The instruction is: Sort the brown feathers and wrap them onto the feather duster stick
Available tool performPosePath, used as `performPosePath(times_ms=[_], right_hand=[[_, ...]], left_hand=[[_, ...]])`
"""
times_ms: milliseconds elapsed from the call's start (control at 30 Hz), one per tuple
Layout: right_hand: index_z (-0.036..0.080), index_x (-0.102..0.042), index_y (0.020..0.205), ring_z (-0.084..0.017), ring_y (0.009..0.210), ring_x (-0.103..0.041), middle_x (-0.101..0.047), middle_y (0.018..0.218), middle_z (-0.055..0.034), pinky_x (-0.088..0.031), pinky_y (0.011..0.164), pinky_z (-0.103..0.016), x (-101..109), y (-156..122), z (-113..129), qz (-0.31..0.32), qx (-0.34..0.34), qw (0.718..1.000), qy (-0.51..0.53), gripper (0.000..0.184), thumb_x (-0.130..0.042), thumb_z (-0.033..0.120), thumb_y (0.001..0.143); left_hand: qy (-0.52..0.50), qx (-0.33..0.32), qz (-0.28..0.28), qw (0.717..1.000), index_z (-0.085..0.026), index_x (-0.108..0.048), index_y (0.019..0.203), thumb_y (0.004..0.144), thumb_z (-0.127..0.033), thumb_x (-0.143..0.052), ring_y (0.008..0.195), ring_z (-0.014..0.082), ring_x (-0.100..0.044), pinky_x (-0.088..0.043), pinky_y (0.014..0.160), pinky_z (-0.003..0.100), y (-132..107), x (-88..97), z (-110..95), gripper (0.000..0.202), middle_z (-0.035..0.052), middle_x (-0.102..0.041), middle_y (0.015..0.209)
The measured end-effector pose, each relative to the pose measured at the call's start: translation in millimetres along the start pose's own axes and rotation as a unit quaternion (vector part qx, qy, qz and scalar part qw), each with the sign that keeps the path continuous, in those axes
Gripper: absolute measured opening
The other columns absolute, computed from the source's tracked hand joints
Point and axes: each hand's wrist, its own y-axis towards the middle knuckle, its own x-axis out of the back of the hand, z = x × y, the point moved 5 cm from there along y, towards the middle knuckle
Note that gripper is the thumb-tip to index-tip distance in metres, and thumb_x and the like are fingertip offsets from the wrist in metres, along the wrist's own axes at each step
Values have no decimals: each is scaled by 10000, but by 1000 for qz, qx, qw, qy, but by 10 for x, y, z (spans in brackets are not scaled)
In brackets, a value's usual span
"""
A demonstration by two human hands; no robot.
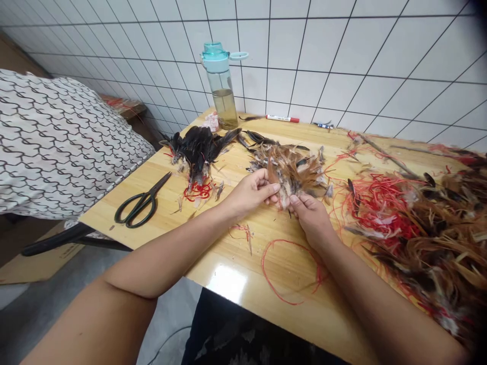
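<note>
While a see-through bottle (225,104) with a teal lid, part full of yellowish liquid, stands at the tabletop's (236,258) back edge, both hands work mid-tabletop. Left hand (253,192): thumb and fingers pinched together on a reddish-brown feather (271,173). Right hand (310,215): thumb and finger clamped on the downy base of a fanned brown feather bunch (299,170), mid-tabletop. Glossy black feathers (198,147) lie toward the back-left corner, over tangled red string (198,191); dark metal scissors (142,203), loop-handled, near the left edge. Loose, shaggy brown feather heap (452,223) covers the right end.
</note>
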Motion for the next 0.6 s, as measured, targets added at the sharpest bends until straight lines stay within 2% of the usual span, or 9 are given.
performPosePath(times_ms=[100,267,500,600], right_hand=[[206,-466,554,-107,539,-329,-401,532,35,-275,548,-273,-4,-4,-22,-5,-10,1000,-7,399,-596,534,740],[194,-515,575,-106,556,-339,-428,555,31,-274,557,-270,-28,16,-83,0,2,1000,2,333,-586,474,740],[194,-525,553,-96,520,-323,-403,518,43,-303,551,-272,-56,9,5,26,15,999,24,313,-607,440,728],[190,-556,563,-97,522,-334,-436,526,37,-317,556,-274,-66,0,56,46,16,998,30,320,-624,459,723]], left_hand=[[-16,6,2,1000,-132,-534,858,807,-255,-735,593,79,-616,-459,543,172,-5,-23,5,241,-4,-641,656],[1,0,-11,1000,-129,-527,861,837,-181,-678,603,88,-640,-503,577,186,-10,-42,14,161,9,-666,669],[51,-45,-33,997,-143,-529,891,821,-129,-636,586,92,-628,-508,582,206,-1,-33,4,128,-16,-634,672],[97,-77,-49,991,-156,-530,871,818,-142,-618,608,95,-621,-510,601,212,-15,-16,-11,104,-19,-618,688]])
